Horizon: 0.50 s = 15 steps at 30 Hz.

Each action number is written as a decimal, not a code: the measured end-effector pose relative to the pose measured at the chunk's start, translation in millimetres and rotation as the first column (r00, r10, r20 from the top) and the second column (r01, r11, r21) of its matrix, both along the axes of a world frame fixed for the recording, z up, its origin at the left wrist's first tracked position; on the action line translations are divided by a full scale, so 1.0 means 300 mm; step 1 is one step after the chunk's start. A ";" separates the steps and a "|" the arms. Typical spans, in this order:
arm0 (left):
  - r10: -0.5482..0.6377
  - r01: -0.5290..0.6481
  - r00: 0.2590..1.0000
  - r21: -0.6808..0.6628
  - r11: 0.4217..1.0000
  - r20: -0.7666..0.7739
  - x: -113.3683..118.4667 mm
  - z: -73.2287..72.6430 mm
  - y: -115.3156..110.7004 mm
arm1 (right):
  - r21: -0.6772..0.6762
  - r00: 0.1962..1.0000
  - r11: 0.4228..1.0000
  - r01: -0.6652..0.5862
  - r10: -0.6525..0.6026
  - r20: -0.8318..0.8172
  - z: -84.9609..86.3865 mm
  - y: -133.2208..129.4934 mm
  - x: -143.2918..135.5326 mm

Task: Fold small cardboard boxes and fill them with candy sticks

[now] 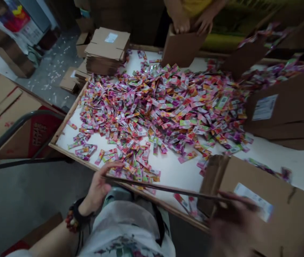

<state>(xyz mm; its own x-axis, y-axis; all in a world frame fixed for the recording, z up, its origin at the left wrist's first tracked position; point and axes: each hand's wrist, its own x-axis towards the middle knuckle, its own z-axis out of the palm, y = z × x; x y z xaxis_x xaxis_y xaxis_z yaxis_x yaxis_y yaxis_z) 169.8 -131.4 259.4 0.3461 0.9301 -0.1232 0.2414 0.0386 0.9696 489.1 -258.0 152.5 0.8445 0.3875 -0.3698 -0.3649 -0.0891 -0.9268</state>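
The thin stick (165,188) runs level across my lap, just off the near edge of the table (173,167), and I have an end in each hand. My left hand (100,185) pinches its left end with thumb and curled fingers, fingertips touching the nearest sachets. My right hand (232,221) is blurred and dark; it seems closed around the right end, against the labelled cardboard box (269,210), but I can't tell how tightly. To do this cleanly, I judge I should keep the stick flat and low, so it meets the packets evenly and doesn't ride over them.

Beyond it, the heap of coloured sachets (162,103) covers most of the white tabletop, thinning into strays near me. A few packets (188,205) hang at the table's lip by the box and could slip off. Folded cartons (106,50) are stacked at the far left corner, more boxes (283,107) crowd the right side, and another person's hands (192,23) hold a carton (181,48) at the far edge.
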 end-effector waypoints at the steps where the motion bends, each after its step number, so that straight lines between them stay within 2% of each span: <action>1: 0.106 -0.105 0.994 0.035 0.994 -0.006 -0.082 0.001 0.035 | 0.078 1.000 0.997 -0.008 0.011 -0.026 -0.001 0.073 -0.107; 3: 0.296 -0.296 0.955 0.015 0.955 -0.004 -0.223 -0.024 0.097 | 0.154 0.995 0.983 -0.103 0.104 0.004 -0.008 0.188 -0.298; 5: 0.433 -0.430 0.901 -0.099 0.897 0.012 -0.332 -0.074 0.145 | 0.136 0.962 0.956 -0.262 0.248 0.111 -0.025 0.249 -0.437; 8: 0.524 -0.507 0.852 -0.219 0.833 0.019 -0.430 -0.151 0.180 | 0.110 0.885 0.891 -0.441 0.411 0.220 -0.067 0.252 -0.527; 11: 0.555 -0.546 0.832 -0.210 0.811 -0.019 -0.441 -0.183 0.173 | 0.105 0.835 0.841 -0.531 0.498 0.232 -0.118 0.189 -0.519; 15: 0.670 -0.683 0.730 -0.114 0.721 -0.133 -0.348 -0.155 0.119 | 0.130 0.805 0.798 -0.588 0.561 0.192 -0.167 0.073 -0.494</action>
<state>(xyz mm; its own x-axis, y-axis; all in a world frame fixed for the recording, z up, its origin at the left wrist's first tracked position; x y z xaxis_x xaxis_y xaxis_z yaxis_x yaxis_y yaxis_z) 65.5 -95.8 213.0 -0.3854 0.8813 -0.2735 0.1690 0.3588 0.9180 340.8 -236.0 102.4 0.4817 0.8639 -0.1472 -0.1667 -0.0745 -0.9832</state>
